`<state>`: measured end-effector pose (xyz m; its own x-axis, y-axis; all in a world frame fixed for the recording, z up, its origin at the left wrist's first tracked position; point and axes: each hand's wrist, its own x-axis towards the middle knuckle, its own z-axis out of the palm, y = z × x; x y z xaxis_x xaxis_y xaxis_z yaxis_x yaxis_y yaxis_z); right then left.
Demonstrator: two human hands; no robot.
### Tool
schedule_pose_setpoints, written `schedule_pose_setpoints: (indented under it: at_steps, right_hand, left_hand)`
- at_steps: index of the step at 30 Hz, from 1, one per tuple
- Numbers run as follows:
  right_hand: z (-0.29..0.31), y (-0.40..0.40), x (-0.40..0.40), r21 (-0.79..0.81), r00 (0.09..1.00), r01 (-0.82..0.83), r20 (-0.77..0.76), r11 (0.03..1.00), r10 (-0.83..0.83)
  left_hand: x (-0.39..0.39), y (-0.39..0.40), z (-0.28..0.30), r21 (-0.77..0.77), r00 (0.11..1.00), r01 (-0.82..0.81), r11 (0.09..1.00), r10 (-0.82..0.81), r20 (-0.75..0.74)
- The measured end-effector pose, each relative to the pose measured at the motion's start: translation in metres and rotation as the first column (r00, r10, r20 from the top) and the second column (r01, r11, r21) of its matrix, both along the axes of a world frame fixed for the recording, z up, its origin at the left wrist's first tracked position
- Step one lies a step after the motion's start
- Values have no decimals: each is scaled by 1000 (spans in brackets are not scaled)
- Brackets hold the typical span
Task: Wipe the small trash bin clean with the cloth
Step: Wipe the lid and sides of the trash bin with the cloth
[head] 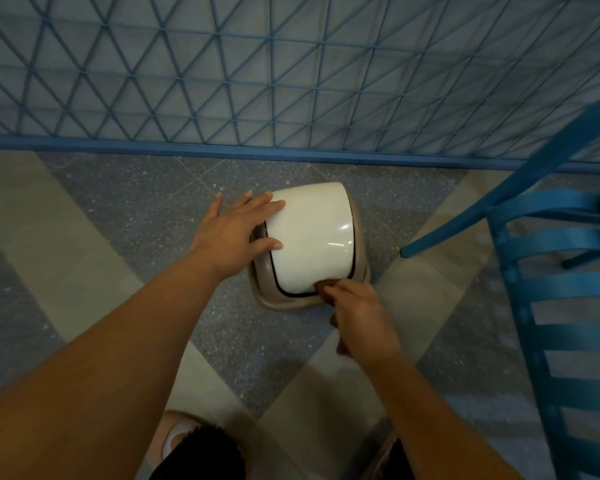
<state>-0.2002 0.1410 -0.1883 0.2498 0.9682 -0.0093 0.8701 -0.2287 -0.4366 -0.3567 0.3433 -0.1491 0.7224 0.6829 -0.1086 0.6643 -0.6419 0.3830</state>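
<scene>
Small trash bin (309, 242) stands on floor (125, 216) near blue mesh fence (291, 81); glossy cream lid, tan rim. Left hand (238, 233) flat, fingers straight on lid. Right hand (359, 317) grips brown cloth (326, 289) at lid's near edge. Blue chair (561, 306) right.

Small trash bin (310, 296): beige plastic body, glossy cream-white swing lid (310, 237) edged by a thin black line. Cloth (326, 289): brown. Floor (136, 209): speckled grey terrazzo crossed by pale beige diagonal bands. Metal fence (291, 81): blue, triangular lattice. Slatted chair (561, 299): bright blue.
</scene>
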Motion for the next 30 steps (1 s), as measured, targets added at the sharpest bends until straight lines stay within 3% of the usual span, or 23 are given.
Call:
schedule_pose_setpoints:
  at_steps: [5,10,15,19,21,24,27,30]
  right_hand:
    - [23,8,20,192,934,353,-132,916,-332]
    - [52,49,31,390,927,375,-139,841,-348]
    - [43,69,22,261,979,202,-93,944,-184]
    - [11,29,8,218,995,102,-18,971,-101]
    - [4,9,-5,143,997,58,-51,988,-52]
    - [13,3,-7,76,981,132,-150,988,-120]
    - [30,12,5,200,951,302,-128,932,-280]
    - [21,21,-3,121,975,211,-101,970,-200]
  left_hand:
    - [4,4,2,-29,1000,15,999,-15,-12]
    - [3,18,4,-127,998,65,990,-65,6]
    - [3,22,4,-136,996,90,987,-87,23]
    - [4,24,7,-143,995,99,985,-99,8]
    - [4,25,8,-154,995,102,983,-103,5]
    - [3,25,9,-158,994,107,982,-109,-7]
    - [3,26,9,-165,993,109,980,-114,-18]
    - [3,28,8,-167,993,108,980,-113,-22]
